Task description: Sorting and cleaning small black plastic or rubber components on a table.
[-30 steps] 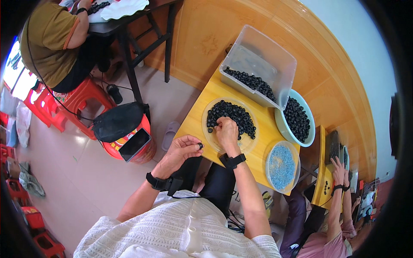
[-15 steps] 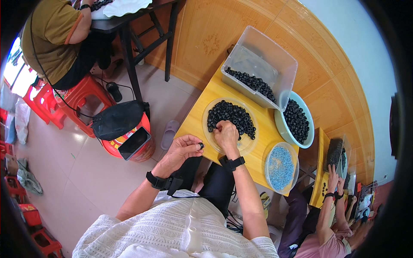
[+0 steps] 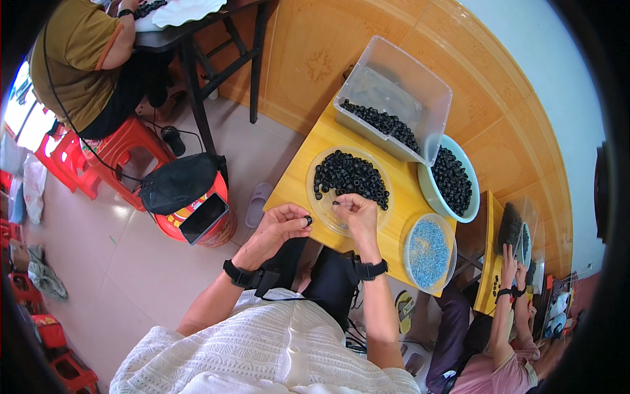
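Note:
Between the thumb and fingers of my left hand [image 3: 281,227] is a small black ring-like piece [image 3: 308,220], held just off the near left edge of the yellow table. My right hand [image 3: 359,218] is pinched around another small black piece [image 3: 336,203], over the near part of a round clear plate [image 3: 320,206]. Behind that hand, a pile of similar black pieces [image 3: 351,176] covers the far part of the plate. To the right stands a clear round dish [image 3: 452,268] of tiny blue and clear pieces [image 3: 428,252].
A clear plastic bin [image 3: 394,65] and a pale blue bowl [image 3: 430,194], both holding black pieces, stand at the back of the yellow table [image 3: 295,187]. Left are a red bucket [image 3: 222,231] with a phone [image 3: 205,218] on top. Other people work nearby.
My right hand has drawn back from the pile toward me, now pinching a black piece. My left hand stays nearly where it was, still holding its piece.

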The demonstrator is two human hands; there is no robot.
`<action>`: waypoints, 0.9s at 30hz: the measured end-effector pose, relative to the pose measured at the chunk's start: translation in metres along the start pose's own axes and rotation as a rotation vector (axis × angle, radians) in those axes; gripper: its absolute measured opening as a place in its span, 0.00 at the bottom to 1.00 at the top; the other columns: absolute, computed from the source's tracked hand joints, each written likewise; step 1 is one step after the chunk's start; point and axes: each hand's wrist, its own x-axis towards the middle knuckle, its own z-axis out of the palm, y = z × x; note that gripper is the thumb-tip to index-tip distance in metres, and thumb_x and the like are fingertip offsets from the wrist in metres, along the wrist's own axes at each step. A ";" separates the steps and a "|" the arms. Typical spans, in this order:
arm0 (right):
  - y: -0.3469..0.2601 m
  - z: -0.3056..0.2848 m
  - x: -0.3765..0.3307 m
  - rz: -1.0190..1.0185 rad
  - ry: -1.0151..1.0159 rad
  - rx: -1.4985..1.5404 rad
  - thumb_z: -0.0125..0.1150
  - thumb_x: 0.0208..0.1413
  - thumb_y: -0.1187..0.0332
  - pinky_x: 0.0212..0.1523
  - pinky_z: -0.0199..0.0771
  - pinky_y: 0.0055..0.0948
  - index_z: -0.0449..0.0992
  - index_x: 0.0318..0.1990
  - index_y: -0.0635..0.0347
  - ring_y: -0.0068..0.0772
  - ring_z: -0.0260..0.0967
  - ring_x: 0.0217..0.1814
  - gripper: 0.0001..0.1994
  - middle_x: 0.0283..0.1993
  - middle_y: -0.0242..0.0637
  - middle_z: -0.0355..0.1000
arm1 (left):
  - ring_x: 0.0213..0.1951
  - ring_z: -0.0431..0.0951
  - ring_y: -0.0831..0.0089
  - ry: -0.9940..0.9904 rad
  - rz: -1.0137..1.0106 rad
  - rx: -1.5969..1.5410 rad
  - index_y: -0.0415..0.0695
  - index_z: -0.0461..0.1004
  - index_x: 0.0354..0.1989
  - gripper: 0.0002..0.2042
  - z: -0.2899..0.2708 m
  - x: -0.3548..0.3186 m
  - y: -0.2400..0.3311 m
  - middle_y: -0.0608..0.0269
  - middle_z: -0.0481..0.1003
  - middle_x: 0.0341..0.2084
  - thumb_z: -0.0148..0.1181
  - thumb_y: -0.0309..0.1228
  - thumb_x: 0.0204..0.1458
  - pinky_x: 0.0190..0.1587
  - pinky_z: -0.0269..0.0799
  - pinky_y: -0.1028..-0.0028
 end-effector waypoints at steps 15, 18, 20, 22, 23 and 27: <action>-0.059 0.009 -0.056 -0.221 -0.061 -0.042 0.58 0.45 0.82 0.27 0.68 0.20 0.77 0.34 0.65 0.26 0.71 0.27 0.08 0.27 0.37 0.71 | 0.35 0.76 0.77 -0.054 -0.002 0.072 0.40 0.71 0.38 0.08 0.004 0.004 -0.005 0.65 0.74 0.33 0.58 0.23 0.49 0.40 0.74 0.79; -0.060 0.011 -0.056 -0.281 -0.067 -0.099 0.58 0.44 0.82 0.26 0.67 0.23 0.76 0.33 0.66 0.31 0.70 0.26 0.07 0.27 0.41 0.71 | 0.35 0.76 0.77 -0.064 0.011 0.101 0.40 0.71 0.38 0.09 0.007 0.004 -0.004 0.65 0.74 0.33 0.59 0.23 0.48 0.40 0.74 0.79; -0.061 0.013 -0.057 -0.296 -0.060 -0.122 0.57 0.44 0.82 0.27 0.68 0.26 0.76 0.32 0.67 0.35 0.70 0.26 0.07 0.27 0.42 0.71 | 0.35 0.76 0.77 -0.068 0.004 0.105 0.40 0.71 0.38 0.09 0.007 0.004 -0.004 0.65 0.74 0.33 0.60 0.23 0.48 0.40 0.74 0.79; -0.064 0.014 -0.058 -0.311 -0.055 -0.145 0.57 0.44 0.82 0.28 0.68 0.28 0.76 0.32 0.67 0.39 0.70 0.26 0.07 0.27 0.43 0.70 | 0.35 0.76 0.78 -0.070 -0.002 0.108 0.40 0.71 0.38 0.09 0.006 0.005 -0.005 0.65 0.74 0.33 0.60 0.23 0.47 0.40 0.73 0.79; -0.068 0.014 -0.059 -0.320 -0.060 -0.221 0.56 0.44 0.82 0.28 0.68 0.31 0.76 0.31 0.67 0.43 0.69 0.27 0.06 0.26 0.44 0.69 | 0.35 0.76 0.78 -0.078 0.005 0.114 0.40 0.71 0.38 0.09 0.005 0.005 -0.007 0.65 0.74 0.32 0.60 0.22 0.47 0.40 0.73 0.79; -0.072 0.019 -0.064 -0.344 -0.055 -0.433 0.54 0.44 0.80 0.30 0.68 0.39 0.75 0.28 0.67 0.50 0.68 0.29 0.04 0.26 0.46 0.67 | 0.34 0.76 0.77 -0.055 0.046 0.173 0.40 0.72 0.36 0.08 0.008 0.004 -0.007 0.65 0.75 0.31 0.59 0.19 0.46 0.41 0.74 0.77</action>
